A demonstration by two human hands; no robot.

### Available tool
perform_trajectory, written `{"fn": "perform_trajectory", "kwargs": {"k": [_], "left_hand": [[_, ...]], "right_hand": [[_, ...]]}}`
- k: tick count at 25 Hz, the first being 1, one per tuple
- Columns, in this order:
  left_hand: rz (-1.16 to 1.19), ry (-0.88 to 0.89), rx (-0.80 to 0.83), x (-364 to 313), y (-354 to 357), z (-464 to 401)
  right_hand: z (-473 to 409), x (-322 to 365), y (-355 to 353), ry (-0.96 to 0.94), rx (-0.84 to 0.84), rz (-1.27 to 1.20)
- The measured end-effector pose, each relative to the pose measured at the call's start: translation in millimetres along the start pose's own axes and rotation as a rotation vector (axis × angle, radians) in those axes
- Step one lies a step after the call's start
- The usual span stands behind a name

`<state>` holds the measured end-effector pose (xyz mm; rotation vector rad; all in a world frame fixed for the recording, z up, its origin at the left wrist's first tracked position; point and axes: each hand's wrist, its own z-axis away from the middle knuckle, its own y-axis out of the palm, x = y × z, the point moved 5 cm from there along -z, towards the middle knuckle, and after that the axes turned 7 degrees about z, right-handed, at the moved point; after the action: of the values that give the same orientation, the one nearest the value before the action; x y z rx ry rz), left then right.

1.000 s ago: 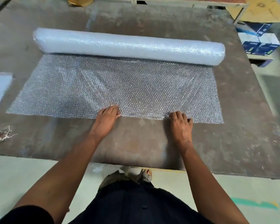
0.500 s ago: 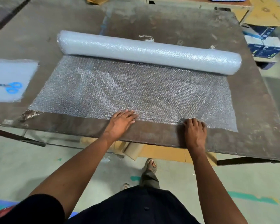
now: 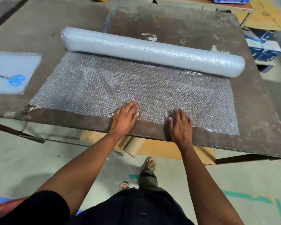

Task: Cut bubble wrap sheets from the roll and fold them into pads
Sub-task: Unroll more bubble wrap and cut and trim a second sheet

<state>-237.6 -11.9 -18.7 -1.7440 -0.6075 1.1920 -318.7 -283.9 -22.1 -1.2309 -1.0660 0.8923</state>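
Note:
A long bubble wrap roll (image 3: 152,51) lies across the brown table (image 3: 258,114). An unrolled sheet (image 3: 104,85) runs from it toward me, still joined to the roll. My left hand (image 3: 125,119) lies flat with straight fingers on the sheet's near edge, around its middle. A little to the right, my right hand (image 3: 180,125) also rests flat on that edge. Blue-handled scissors (image 3: 11,78) lie on a folded bubble wrap pad (image 3: 15,69) at the table's far left.
The table's front edge runs just below my wrists. Cardboard pieces (image 3: 161,148) lie on the floor under it. Blue and white boxes (image 3: 263,44) sit to the right of the table. My feet stand on the grey floor.
Both hands have slid forward from the sheet's near edge onto the sheet. The view has pulled back, bringing the pad and scissors into sight on the left.

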Motion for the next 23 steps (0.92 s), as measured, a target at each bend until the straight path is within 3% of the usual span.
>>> {"fn": "perform_trajectory", "kwargs": {"k": [4, 12, 18, 23], "left_hand": [[-0.041, -0.058, 0.103, 10.6, 10.4, -33.5], [-0.108, -0.096, 0.279, 30.1, 26.1, -20.3], [-0.09, -0.076, 0.162, 16.3, 9.6, -31.6], [-0.087, -0.029, 0.214, 5.0, 16.8, -65.9]], "right_hand": [[-29.2, 28.9, 10.1, -0.03, 0.083, -0.044], [-25.2, 17.8, 23.6, -0.07, 0.123, -0.028], [-36.9, 29.6, 13.9, -0.062, 0.099, 0.029], [-80.5, 39.9, 7.7, -0.068, 0.137, 0.04]]}}
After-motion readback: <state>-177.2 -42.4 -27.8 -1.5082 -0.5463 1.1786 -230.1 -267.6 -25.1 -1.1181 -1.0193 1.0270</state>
